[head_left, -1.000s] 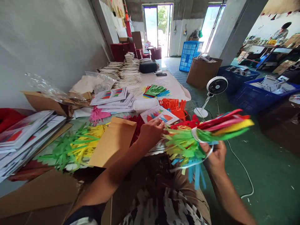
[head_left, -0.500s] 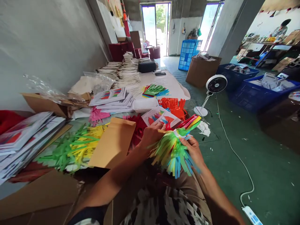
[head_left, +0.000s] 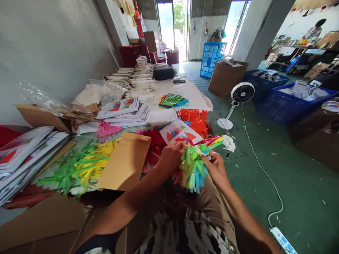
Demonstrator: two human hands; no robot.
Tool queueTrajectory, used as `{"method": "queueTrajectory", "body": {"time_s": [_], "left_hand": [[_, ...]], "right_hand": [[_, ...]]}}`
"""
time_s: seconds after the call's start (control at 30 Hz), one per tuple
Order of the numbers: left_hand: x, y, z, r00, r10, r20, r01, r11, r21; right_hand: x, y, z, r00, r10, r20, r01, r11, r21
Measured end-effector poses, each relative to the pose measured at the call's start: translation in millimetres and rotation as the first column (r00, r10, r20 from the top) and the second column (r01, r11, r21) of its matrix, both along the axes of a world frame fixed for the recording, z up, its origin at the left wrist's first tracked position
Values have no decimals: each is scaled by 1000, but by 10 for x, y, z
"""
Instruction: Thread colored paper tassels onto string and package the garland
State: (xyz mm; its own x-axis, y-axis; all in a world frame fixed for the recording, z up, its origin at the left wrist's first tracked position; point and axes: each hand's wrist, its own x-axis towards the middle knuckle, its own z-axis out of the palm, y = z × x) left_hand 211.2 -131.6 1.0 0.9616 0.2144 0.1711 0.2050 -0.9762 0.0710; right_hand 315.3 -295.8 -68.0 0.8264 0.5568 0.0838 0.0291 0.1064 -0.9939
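Observation:
A bundle of coloured paper strips (head_left: 194,162), green, yellow, blue and red, hangs over my lap between both hands. My left hand (head_left: 169,157) is closed on its left side. My right hand (head_left: 215,165) is closed on its right side, where a white band rings the bundle. Just behind lie a printed card (head_left: 180,132) and red cut paper (head_left: 155,144) on the table.
The long table holds a brown envelope (head_left: 125,162), green and yellow strips (head_left: 79,167), orange strips (head_left: 194,118), stacks of printed sheets (head_left: 124,107) and cardboard. To the right, a small white fan (head_left: 239,97) with its cable, blue crates (head_left: 293,98) and a brown box stand on the green floor.
My right hand has brought the bundle in from the far right to my left hand over my lap. The bundle is now gathered tight, and both hands grip it.

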Motion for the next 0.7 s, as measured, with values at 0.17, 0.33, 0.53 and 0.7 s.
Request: {"method": "queueTrajectory", "body": {"time_s": [0.17, 0.33, 0.53, 0.7], "left_hand": [[-4, -25, -123, 998, -56, -6, 56, 997, 44], [-13, -125, -155, 995, -77, -64, 84, 990, 118], [-20, -311, -77, 996, -16, -86, 27, 991, 129], [-68, -351, -79, 990, 10, -142, 12, 988, 153]], "right_hand": [[-110, -6, -169, 915, -199, 350, 286, 933, -218], [-251, 40, -350, 764, -357, 538, 557, 786, -270], [-227, -58, -321, 911, -290, 292, 367, 893, -260], [-112, -258, -224, 982, -131, 134, 160, 958, -237]]}}
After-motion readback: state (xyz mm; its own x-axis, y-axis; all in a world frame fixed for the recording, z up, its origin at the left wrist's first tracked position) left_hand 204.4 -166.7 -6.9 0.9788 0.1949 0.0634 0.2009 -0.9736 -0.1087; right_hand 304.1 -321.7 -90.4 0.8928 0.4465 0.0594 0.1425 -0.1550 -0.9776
